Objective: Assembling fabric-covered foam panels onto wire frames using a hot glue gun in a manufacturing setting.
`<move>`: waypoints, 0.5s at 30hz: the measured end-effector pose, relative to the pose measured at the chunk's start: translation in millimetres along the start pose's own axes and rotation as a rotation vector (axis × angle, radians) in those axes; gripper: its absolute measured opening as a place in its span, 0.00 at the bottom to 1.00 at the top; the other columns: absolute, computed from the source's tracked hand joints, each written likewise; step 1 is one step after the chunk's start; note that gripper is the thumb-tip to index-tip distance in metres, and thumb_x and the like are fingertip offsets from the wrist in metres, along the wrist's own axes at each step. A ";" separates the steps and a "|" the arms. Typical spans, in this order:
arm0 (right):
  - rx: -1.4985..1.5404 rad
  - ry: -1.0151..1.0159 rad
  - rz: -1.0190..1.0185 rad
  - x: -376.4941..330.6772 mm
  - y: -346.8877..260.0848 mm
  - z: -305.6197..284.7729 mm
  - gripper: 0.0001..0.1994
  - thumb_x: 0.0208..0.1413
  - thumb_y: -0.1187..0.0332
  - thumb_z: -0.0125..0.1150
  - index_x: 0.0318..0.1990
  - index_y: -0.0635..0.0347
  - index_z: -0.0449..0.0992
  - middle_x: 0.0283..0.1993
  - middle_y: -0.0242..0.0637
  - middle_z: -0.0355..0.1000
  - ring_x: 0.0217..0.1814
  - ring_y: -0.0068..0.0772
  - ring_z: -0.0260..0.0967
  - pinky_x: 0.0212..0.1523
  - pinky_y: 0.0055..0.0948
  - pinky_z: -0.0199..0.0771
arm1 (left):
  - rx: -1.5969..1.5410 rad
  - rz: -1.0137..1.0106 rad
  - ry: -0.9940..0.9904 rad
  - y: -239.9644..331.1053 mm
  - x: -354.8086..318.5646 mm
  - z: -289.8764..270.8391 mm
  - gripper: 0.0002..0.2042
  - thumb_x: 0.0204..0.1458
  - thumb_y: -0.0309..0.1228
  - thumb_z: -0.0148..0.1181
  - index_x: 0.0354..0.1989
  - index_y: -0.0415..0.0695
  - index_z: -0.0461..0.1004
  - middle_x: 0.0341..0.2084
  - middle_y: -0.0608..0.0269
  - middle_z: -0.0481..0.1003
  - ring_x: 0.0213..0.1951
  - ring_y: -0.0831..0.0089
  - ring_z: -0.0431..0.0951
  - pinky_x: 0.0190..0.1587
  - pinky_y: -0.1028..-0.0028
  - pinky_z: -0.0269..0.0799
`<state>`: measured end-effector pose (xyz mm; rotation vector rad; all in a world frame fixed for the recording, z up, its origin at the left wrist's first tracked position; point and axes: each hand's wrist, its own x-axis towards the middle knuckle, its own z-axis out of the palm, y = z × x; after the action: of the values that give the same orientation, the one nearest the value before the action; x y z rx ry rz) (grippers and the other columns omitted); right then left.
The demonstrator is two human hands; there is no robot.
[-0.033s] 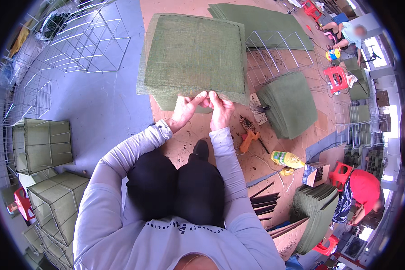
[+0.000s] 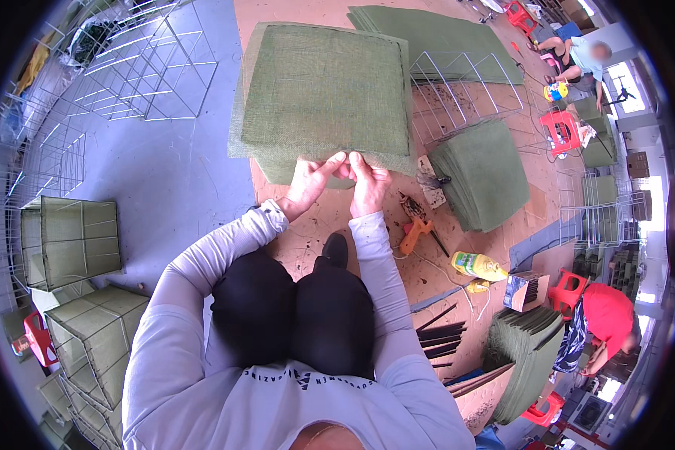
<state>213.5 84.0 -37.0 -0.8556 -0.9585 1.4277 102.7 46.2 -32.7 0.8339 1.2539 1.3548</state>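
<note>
A green mesh fabric panel (image 2: 326, 90), roughly square with dark lines along its edges, spreads out in front of me over more green sheets. At its near edge my left hand (image 2: 307, 184) pinches the fabric between thumb and fingers. Right beside it, my right hand (image 2: 367, 184) grips the same edge, the two thumbs almost touching. An orange glue gun (image 2: 415, 231) lies on the brown board to the right of my right hand, its nozzle end near dark scraps. Past it sits a stack of green mesh sheets (image 2: 481, 174).
Wire frames (image 2: 465, 90) stand right of the panel, others (image 2: 150, 67) at far left. Fabric-covered frames (image 2: 71, 240) pile up on the left. A yellow bottle (image 2: 478, 265), dark strips (image 2: 442, 337) and green sheets (image 2: 529, 352) lie at right. Two people sit farther off near red stools (image 2: 561, 133).
</note>
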 end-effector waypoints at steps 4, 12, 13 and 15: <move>-0.017 -0.038 -0.029 1.3 2.0 1.0 0.04 0.53 0.72 0.59 0.29 0.62 0.75 0.24 0.26 0.69 0.22 0.15 0.58 0.25 0.17 0.57 | 0.015 0.018 -0.047 4.7 0.0 -6.1 0.15 0.54 0.38 0.55 0.31 0.34 0.77 0.23 0.63 0.77 0.28 0.80 0.73 0.38 0.77 0.69; 0.057 -0.078 0.180 -12.5 0.6 18.3 0.06 0.51 0.70 0.61 0.26 0.62 0.76 0.22 0.28 0.70 0.23 0.16 0.61 0.24 0.18 0.57 | -0.102 0.005 -0.053 28.6 -17.5 -27.5 0.13 0.54 0.38 0.56 0.30 0.39 0.76 0.23 0.64 0.76 0.27 0.77 0.74 0.34 0.76 0.70; 0.059 -0.083 0.183 -13.1 0.1 24.0 0.06 0.51 0.70 0.61 0.26 0.62 0.76 0.22 0.28 0.70 0.23 0.16 0.61 0.24 0.18 0.57 | -0.137 0.025 -0.055 29.3 -16.2 -28.5 0.13 0.55 0.37 0.54 0.27 0.40 0.76 0.21 0.67 0.75 0.26 0.79 0.72 0.32 0.78 0.68; -0.015 -0.065 0.143 -14.2 -0.9 33.0 0.05 0.51 0.71 0.61 0.26 0.63 0.76 0.22 0.28 0.70 0.23 0.17 0.61 0.25 0.19 0.58 | -0.066 0.029 -0.019 15.8 -13.2 -35.1 0.13 0.55 0.36 0.54 0.27 0.40 0.76 0.21 0.67 0.75 0.25 0.80 0.72 0.31 0.78 0.67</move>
<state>184.8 67.2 -23.3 -0.9089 -0.9732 1.5806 68.1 27.3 -22.6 0.8196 1.1806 1.4012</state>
